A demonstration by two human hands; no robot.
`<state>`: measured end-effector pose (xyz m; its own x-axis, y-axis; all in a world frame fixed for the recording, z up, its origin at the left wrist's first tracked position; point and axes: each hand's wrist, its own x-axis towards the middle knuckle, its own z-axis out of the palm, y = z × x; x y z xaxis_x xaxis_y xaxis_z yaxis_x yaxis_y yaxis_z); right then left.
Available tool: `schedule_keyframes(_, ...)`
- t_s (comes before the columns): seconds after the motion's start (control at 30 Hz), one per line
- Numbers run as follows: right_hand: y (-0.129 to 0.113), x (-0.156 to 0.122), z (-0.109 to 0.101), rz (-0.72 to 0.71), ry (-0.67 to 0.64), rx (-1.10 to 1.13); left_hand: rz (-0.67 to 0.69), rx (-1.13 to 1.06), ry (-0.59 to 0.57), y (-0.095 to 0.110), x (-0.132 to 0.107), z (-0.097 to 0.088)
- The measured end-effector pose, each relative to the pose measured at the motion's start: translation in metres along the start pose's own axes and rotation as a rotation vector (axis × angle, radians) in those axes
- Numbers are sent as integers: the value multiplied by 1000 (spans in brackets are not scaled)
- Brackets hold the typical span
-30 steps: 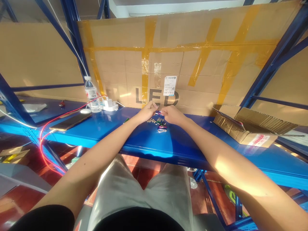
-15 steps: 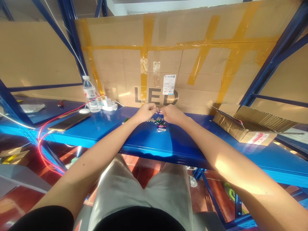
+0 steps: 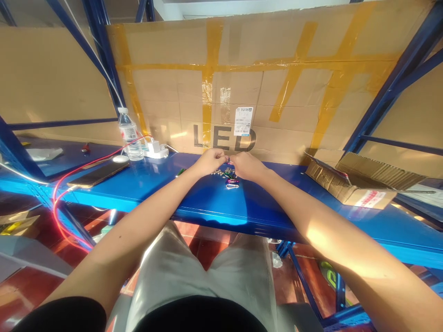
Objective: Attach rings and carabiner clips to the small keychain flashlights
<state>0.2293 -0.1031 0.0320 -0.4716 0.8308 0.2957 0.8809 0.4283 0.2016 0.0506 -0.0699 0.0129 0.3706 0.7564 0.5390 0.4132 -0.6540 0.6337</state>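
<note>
Both arms are stretched far forward over the blue shelf (image 3: 214,203), and the two hands meet in the middle of it, close to the cardboard wall (image 3: 277,92) that carries the letters "LED". The left hand (image 3: 209,161) and the right hand (image 3: 246,166) have their fingers curled in, and the fingertips come together on a small coloured piece (image 3: 227,160). Each hand seems to pinch one end of it. The piece is too small to tell exactly what it is, but it looks purple and metallic.

The hands hold this piece a little above the shelf, probably because such a small thing needs the fingertips of both sides to be turned or steadied. Directly under the hands, on the near side, lies a little pile of metal clips (image 3: 226,174), with one pink-purple clip (image 3: 232,183) nearest to the person. The pile stays just beside the hands, I think so that the pieces are easy to reach.

On the left, well apart, a phone (image 3: 98,174) lies flat with a red cable (image 3: 65,184) plugged in, near a water bottle (image 3: 127,133) and a white charger (image 3: 156,150). On the right stands an open cardboard box (image 3: 360,184).
</note>
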Motion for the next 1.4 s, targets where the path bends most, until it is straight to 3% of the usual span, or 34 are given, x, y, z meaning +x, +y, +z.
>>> schedule_keyframes(0.6,6,3,4,-25,45,23,-15,24,0,-6,2,-2)
schedule_keyframes(0.93,2,2,2,-97,87,45,-39,224,-21,-10,-1,-3)
schedule_keyframes(1.13,12,2,6,-141,145,168,21,150,-131,-9,-3,-3)
schedule_keyframes(1.23,17,4,11,-129,169,230,-22,83,-199,-8,-3,-1)
schedule_keyframes(1.4,13,6,14,-106,207,360,-103,30,-180,-7,-1,3)
